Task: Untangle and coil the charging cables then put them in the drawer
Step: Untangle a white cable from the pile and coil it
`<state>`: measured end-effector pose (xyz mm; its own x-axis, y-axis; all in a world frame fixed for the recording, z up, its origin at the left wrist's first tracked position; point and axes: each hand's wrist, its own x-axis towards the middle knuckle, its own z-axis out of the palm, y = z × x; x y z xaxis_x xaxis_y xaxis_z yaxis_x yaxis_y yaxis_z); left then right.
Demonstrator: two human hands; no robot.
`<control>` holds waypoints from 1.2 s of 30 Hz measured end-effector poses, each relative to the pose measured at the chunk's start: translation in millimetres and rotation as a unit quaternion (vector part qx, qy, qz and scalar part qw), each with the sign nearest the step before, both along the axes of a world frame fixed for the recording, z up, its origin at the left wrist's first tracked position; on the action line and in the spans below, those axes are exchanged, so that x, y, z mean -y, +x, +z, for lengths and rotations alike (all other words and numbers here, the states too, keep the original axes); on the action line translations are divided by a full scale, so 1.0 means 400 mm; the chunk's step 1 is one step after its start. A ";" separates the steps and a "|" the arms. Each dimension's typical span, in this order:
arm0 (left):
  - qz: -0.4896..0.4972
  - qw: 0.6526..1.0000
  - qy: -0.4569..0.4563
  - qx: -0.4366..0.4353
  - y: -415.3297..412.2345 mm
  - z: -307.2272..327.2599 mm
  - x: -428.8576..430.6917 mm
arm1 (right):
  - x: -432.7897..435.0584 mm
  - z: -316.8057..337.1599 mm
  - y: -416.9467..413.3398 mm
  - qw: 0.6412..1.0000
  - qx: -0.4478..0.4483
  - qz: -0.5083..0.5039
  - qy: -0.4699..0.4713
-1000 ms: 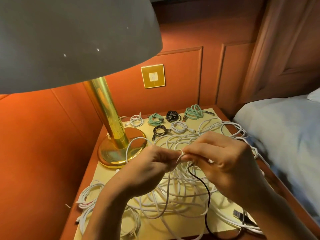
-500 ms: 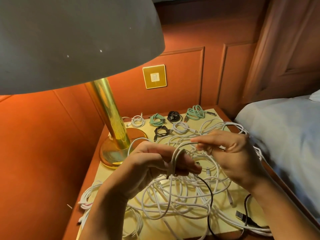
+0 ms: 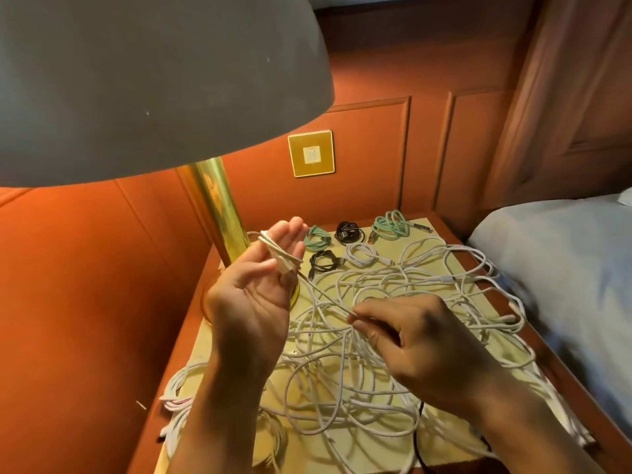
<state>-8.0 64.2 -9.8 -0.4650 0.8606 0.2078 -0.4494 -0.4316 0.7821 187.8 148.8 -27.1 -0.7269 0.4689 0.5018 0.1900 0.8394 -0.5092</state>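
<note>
Left hand [image 3: 253,302] fingers [image 3: 290,234] stand straight, cable [image 3: 280,249] wound round them, thumb pinning it. Right hand [image 3: 420,350] pinches the strand. Tugging may snag the pile [image 3: 328,371], slipping loops off.

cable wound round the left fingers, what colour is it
White. The cable shows best in the head view, the only one.
</note>
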 end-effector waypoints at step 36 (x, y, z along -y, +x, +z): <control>-0.286 0.935 -0.099 -0.183 0.014 0.015 0.025 | -0.069 0.035 -0.017 0.971 -0.176 -0.105 -0.126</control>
<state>-2.3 54.1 -3.8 0.1551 0.9852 0.0732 -0.2495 -0.0326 0.9678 181.1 176.4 -13.3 -0.4065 0.7281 0.5520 0.1206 0.6416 -0.7575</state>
